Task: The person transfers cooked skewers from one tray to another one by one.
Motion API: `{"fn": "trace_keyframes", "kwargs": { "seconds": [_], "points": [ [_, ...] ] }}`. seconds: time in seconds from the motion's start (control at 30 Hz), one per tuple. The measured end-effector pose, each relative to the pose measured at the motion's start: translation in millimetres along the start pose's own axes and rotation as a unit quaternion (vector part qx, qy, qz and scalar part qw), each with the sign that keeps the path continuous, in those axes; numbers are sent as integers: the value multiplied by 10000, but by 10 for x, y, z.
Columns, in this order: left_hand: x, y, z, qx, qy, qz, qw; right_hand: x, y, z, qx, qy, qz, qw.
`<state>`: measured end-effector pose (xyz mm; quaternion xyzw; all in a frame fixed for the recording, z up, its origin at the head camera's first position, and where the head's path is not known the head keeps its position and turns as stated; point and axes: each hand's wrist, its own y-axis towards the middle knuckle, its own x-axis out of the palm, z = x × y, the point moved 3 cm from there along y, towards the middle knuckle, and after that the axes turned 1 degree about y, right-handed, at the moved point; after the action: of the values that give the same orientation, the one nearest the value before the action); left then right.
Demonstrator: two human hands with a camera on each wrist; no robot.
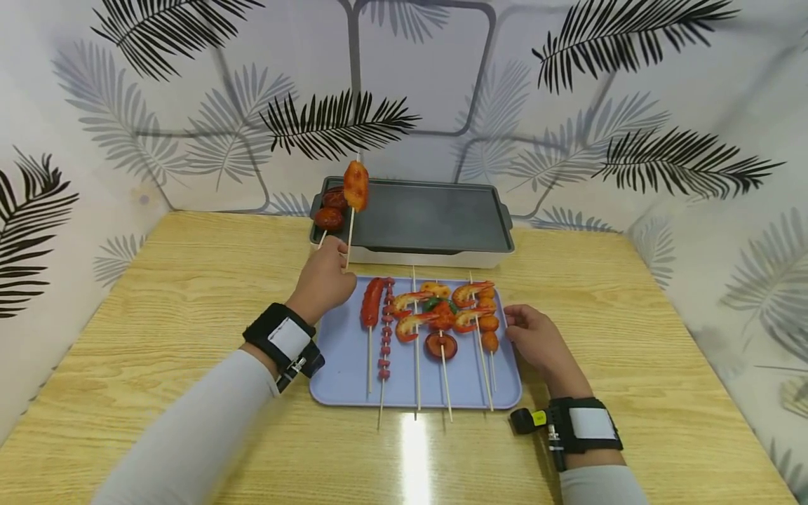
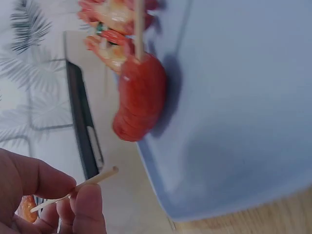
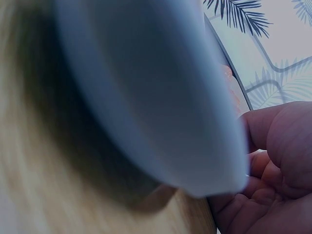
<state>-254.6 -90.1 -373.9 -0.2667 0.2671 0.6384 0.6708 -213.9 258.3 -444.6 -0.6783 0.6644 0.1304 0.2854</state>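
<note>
Thumb and fingers of my left hand (image 1: 324, 280) pinch the thin stick of a skewer (image 1: 356, 186) with a browned, wing-shaped piece on it. This skewer stands upright over the left end of the dark grill plate (image 1: 429, 214). Beside it, a skewer of dark red-brown pieces (image 1: 329, 219) lies on the plate, its stick running down behind the left hand. At the right rim of the lavender tray (image 1: 341, 379), my right hand (image 1: 536, 340) grips the edge between thumb and fingers. The sausage skewer (image 2: 142, 95) lies on the tray, below the left hand.
On the tray are also a skewer of small pink pieces (image 1: 386, 330), shrimp skewers (image 1: 413, 322), a mixed skewer with a mushroom slice (image 1: 441, 345) and one of orange balls (image 1: 489, 330). The grill's white base (image 1: 435, 258) stands at the table's back edge, against a leaf-patterned wall.
</note>
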Motion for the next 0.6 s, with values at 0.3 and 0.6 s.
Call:
{"fn": "trace_keyframes", "kwargs": {
  "seconds": [0.3,0.6],
  "points": [
    [65,-219,-3,34,-444,359,9984,18,-5,-2,69,33,-47,10000],
    [40,-383,53,78,-444,290,9986,1,-9,-13,113,2,-79,9999]
  ]
}}
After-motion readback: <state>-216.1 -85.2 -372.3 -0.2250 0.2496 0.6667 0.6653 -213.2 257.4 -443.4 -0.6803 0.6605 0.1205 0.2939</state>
